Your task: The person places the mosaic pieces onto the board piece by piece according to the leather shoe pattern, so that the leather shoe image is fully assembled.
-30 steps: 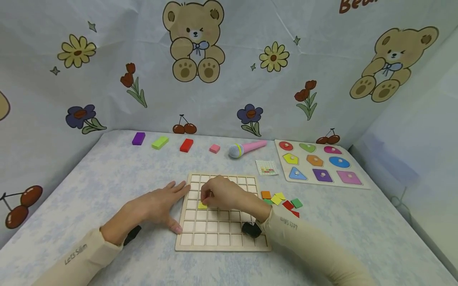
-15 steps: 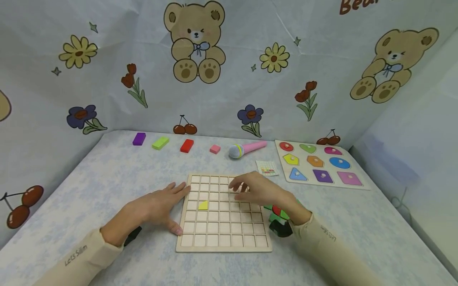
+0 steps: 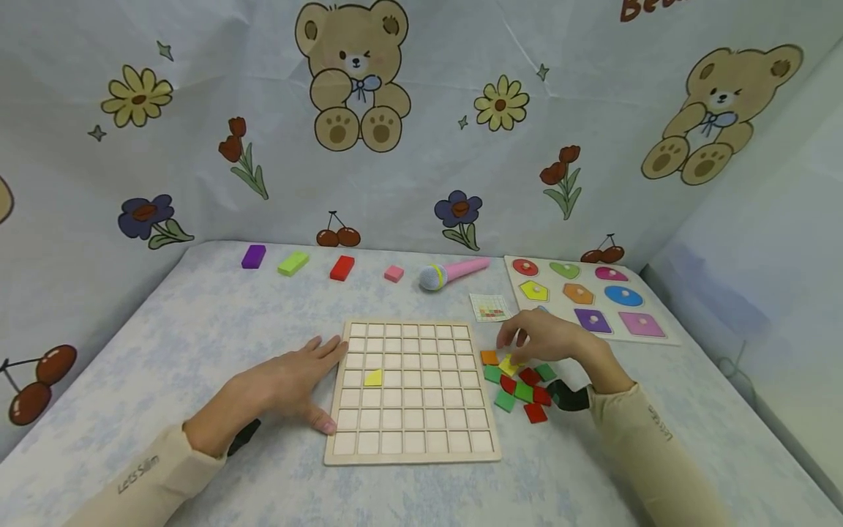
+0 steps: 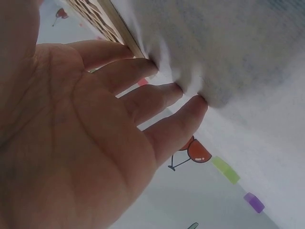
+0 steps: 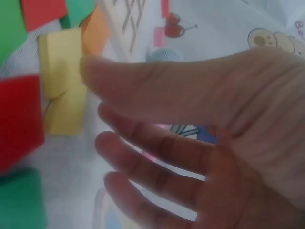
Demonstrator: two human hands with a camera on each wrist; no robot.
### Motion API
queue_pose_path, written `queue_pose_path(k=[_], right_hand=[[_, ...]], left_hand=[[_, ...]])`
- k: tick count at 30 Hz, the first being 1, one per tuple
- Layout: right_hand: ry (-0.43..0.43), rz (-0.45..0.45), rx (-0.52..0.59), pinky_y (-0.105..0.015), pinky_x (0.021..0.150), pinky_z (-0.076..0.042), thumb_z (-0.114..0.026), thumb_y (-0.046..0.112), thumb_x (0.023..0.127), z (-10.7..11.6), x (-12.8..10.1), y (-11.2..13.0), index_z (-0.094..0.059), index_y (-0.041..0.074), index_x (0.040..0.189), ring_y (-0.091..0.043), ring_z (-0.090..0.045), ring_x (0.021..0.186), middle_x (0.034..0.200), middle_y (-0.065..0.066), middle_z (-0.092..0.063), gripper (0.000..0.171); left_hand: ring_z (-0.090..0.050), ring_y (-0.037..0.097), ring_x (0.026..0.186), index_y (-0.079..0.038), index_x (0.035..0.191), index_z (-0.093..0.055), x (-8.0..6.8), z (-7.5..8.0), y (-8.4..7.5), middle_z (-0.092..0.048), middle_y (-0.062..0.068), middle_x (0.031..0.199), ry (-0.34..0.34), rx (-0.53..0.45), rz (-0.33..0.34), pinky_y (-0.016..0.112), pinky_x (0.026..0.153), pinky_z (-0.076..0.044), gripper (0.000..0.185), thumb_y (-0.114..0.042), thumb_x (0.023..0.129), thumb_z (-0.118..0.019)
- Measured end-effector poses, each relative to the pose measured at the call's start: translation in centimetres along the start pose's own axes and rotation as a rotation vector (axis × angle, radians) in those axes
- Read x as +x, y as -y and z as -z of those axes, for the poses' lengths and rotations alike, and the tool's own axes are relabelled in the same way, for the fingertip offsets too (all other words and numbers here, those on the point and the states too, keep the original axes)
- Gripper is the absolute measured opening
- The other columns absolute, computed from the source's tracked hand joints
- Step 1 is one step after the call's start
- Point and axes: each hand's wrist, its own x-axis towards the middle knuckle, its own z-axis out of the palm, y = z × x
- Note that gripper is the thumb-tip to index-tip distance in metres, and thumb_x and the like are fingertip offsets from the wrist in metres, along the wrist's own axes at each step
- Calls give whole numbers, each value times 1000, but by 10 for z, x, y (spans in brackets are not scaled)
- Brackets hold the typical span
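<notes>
A wooden grid board [image 3: 413, 464] lies in the middle of the table in the head view. One yellow tile [image 3: 373, 378] with a curved edge sits in a cell on its left side. My left hand [image 3: 290, 380] lies spread along the board's left edge, thumb and fingertips right at the frame; its palm [image 4: 71, 138] fills the left wrist view. To the right of the board, my right hand [image 3: 549, 337] reaches down to loose yellow tiles [image 5: 62, 62]. Its thumb tip is right at one of them, with the other fingers loosely bent and apart from the thumb.
Several red tiles [image 3: 536, 413], green tiles [image 3: 504, 400] and an orange tile [image 3: 489, 357] lie beside the board. Behind are a patterned card [image 3: 489, 308], a toy microphone [image 3: 454, 273], a shape puzzle [image 3: 658, 342] and blocks in purple [image 3: 253, 257], green [image 3: 293, 263], red [image 3: 342, 268] and pink [image 3: 394, 273].
My right hand has let go of the yellow tile in the grid cell and moved right, off the board, to the loose yellow tiles. My left hand has stayed in place.
</notes>
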Motion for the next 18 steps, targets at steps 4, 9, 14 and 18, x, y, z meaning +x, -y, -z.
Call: queue_pose_path(k=[4, 9, 14, 18], right_hand=[[58, -54, 34, -30, 76, -55, -81, 9, 83, -1, 0, -8, -73, 14, 101, -19, -60, 90, 98, -2, -68, 20], [68, -89, 46, -31, 76, -55, -82, 7, 80, -4, 1, -11, -71, 14, 99, -19, -59, 88, 98, -3, -65, 23], [38, -99, 3, -32, 75, -55, -85, 10, 79, -7, 4, -10, -69, 15, 95, -19, -58, 88, 95, -1, -65, 23], [22, -127, -1, -33, 75, -55, -85, 12, 78, -8, 5, -10, -68, 15, 93, -19, -58, 86, 93, -1, -65, 22]], left_hand=[[-8, 46, 153, -6, 161, -17, 0, 0, 0, -11, 17, 168, -1, 2, 0, 66, 116, -22, 127, -58, 67, -84], [-8, 45, 153, -7, 161, -17, 1, 0, -1, -11, 16, 168, 2, 8, 6, 65, 117, -22, 126, -58, 67, -83], [-8, 45, 153, -6, 161, -17, 0, 0, -2, -12, 16, 168, -3, 5, 7, 65, 116, -23, 126, -58, 67, -84], [-8, 45, 153, -7, 161, -17, 1, 0, -2, -12, 15, 168, -9, 5, 7, 65, 117, -22, 126, -58, 67, -84]])
